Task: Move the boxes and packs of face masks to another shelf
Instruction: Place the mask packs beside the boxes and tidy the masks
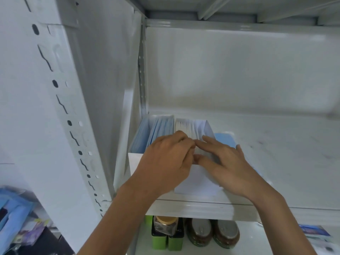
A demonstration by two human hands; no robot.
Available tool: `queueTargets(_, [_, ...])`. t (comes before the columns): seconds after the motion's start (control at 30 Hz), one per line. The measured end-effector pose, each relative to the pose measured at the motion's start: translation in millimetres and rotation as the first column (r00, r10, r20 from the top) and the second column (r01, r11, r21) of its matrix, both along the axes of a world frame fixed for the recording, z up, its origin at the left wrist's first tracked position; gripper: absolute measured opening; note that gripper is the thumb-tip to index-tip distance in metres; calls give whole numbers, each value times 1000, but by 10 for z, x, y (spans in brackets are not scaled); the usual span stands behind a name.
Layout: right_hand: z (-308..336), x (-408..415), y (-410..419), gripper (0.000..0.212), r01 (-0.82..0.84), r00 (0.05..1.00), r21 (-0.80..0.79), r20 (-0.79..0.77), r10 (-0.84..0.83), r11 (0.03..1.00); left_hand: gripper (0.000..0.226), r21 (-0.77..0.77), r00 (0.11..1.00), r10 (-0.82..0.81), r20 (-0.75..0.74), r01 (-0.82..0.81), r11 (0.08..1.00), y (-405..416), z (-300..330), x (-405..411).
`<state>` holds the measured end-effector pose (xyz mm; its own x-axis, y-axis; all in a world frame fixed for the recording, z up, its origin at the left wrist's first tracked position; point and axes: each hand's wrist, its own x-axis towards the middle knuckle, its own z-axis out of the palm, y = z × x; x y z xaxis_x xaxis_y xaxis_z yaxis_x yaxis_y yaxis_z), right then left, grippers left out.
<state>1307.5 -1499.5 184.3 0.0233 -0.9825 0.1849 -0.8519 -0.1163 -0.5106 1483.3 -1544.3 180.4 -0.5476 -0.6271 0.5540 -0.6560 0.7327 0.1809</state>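
White metal shelf (276, 144) at chest height carries two open white boxes side by side at its left end, hard against the upright (77, 126). Left box (132, 162) is packed with blue masks (158, 129) standing on edge; right box (195, 183) holds white masks (185, 126) the same way. Both hands meet over the top of the right box. Left hand (165, 162) lies palm down with its fingers curled, their tips pressed on the front of the white stack; whether it pinches any mask I cannot tell, since the fingertips are hidden under the hand. Right hand (224, 164) is spread flat, fingers extended leftward across the box top and touching the left hand's fingertips, its thumb out to the right, gripping nothing. A blue pack (225, 139) lies flat on the shelf just beyond the right hand, beside the right box. Below, on the lower shelf, stand two green tins (166, 241), a jar (166, 226) with a tan lid on top of them, and two round brown jars (213, 234) with silver lids. Blurred blue packaging (12, 214) shows at the lower left, outside the rack.
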Motion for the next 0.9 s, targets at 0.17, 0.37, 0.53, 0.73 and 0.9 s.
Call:
queueTargets(0.17, [113, 40, -46, 50, 135, 991, -4, 13, -135, 991, 9, 42, 996, 89, -11, -88, 995, 2, 56, -36])
queueTargets(0.37, [29, 84, -77, 48, 243, 970, -167, 48, -239, 955, 22, -12, 999, 35, -37, -36, 999, -45, -12, 13])
queueTargets(0.53, [-170, -6, 45, 55, 4, 973, -185, 226, 38, 983, 40, -41, 993, -108, -39, 106, 994, -28, -65, 127])
queueTargets(0.73, [-310, -236, 208, 68, -120, 983, -183, 115, 142, 976, 42, -40, 992, -127, 11, 128, 991, -27, -76, 223])
queueTargets(0.9, [-294, -237, 139, 69, -71, 992, -168, 94, 88, 983, 44, -199, 992, 21, -125, -46, 979, 12, -88, 288])
